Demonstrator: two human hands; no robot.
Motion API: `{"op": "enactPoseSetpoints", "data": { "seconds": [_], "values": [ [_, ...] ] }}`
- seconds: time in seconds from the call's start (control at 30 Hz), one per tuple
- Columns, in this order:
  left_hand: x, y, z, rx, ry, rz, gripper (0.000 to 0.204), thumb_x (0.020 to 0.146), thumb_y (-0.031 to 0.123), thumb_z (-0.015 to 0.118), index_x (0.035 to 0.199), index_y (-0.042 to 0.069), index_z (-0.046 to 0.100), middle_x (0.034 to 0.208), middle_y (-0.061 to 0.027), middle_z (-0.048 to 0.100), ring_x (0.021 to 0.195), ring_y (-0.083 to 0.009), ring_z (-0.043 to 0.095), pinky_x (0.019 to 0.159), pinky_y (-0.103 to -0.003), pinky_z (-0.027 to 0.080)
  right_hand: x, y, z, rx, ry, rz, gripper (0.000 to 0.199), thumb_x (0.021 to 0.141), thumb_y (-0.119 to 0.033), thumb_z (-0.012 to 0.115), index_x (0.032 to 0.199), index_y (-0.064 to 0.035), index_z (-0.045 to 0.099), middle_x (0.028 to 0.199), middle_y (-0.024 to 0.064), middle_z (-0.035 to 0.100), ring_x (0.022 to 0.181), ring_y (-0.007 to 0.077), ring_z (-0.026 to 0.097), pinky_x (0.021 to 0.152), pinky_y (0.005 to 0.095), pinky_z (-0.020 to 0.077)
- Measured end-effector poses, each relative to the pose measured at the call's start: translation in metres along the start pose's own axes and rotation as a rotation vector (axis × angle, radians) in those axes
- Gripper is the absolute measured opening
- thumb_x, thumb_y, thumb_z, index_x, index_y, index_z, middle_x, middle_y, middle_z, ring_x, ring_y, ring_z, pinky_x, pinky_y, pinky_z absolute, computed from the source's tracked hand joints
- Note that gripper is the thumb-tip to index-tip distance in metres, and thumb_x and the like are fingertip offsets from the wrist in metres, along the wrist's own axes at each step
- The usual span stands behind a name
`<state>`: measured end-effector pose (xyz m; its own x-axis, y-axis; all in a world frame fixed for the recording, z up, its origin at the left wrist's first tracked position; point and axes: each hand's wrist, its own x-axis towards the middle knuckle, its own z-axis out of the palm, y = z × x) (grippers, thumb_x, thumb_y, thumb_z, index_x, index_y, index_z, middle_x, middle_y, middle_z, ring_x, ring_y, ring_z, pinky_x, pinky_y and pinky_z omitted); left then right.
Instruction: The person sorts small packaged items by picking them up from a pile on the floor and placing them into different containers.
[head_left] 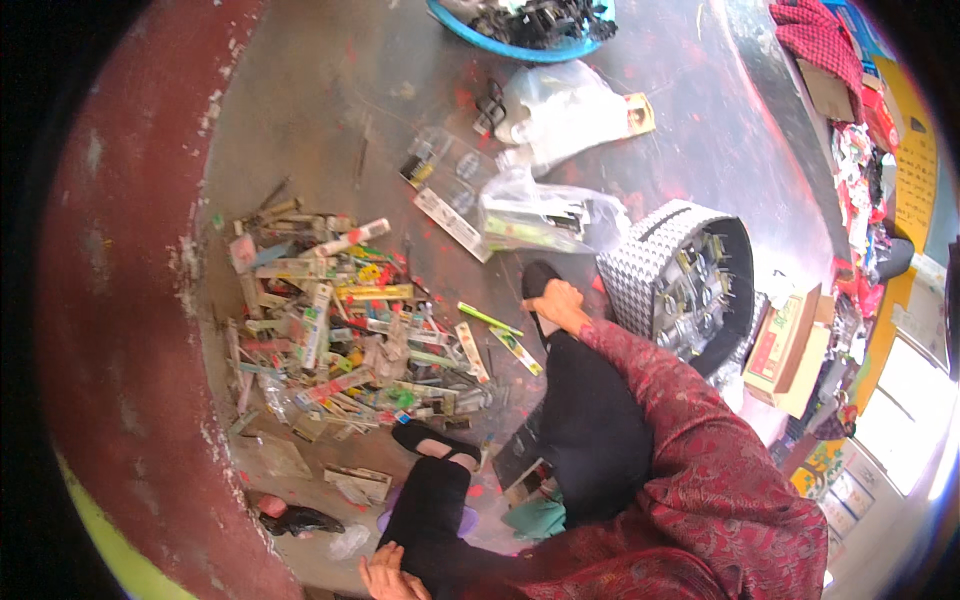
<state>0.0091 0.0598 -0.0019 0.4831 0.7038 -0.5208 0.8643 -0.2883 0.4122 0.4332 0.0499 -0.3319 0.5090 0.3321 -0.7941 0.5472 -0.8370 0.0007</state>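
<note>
While the right hand [562, 303] lies loosely curled on the raised knee of the black trouser leg [590, 420], gripping nothing, the left hand [385, 575] rests flat and released on the other thigh at the lower edge. Just beyond the black slip-on shoes [432, 440], a heap of slim, glossy card-backed packets [340, 340] sprawls over the dull grey, red-flecked floor [330, 90]. Crinkled clear plastic bags [545, 210] and a checked woven basket [650, 270] of small metal clips lie farther out.

blue basin [470, 35] and left hand [385, 575] cut by picture edges
</note>
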Motion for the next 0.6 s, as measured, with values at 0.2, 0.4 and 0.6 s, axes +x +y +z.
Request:
{"op": "enactPoseSetpoints", "data": {
  "seconds": [0.2, 0.4, 0.6],
  "values": [
    [0.016, 0.021, -0.006, -0.149, 0.063, 0.072, 0.041, 0.069, 0.005, 0.048, 0.109, 0.002, 0.054, 0.103, -0.0144, 0.057, 0.089, -0.0308, 0.054, 0.081, -0.045, 0.040, -0.006, 0.001, -0.010, -0.025, -0.075, -0.023, 0.062, 0.063, -0.051, 0.067, 0.088, 0.0053, 0.064, 0.096, 0.0247, 0.061, 0.091, 0.0363, 0.060, 0.076, 0.0443, 0.0479],
    [0.006, 0.029, 0.017, -0.102, 0.148, 0.095, 0.034, 0.067, 0.008, 0.054, 0.101, 0.007, 0.056, 0.091, -0.0128, 0.056, 0.083, -0.0321, 0.052, 0.076, -0.042, 0.042, -0.049, 0.025, -0.016, 0.280, -0.207, -0.073, 0.084, 0.071, -0.057, 0.058, 0.120, 0.0057, 0.031, 0.116, 0.0344, 0.045, 0.109, 0.0433, 0.047, 0.093, 0.0443, 0.0367],
    [-0.015, -0.004, 0.042, -0.138, 0.133, 0.047, 0.037, 0.068, 0.013, 0.058, 0.105, 0.008, 0.054, 0.095, -0.0149, 0.054, 0.088, -0.0342, 0.050, 0.076, -0.043, 0.042, -0.227, -0.038, -0.141, 0.292, -0.066, -0.724, 0.043, 0.076, -0.031, 0.058, 0.106, -0.0014, 0.052, 0.113, 0.0238, 0.052, 0.105, 0.0403, 0.049, 0.091, 0.0421, 0.0387]
  ]
}}
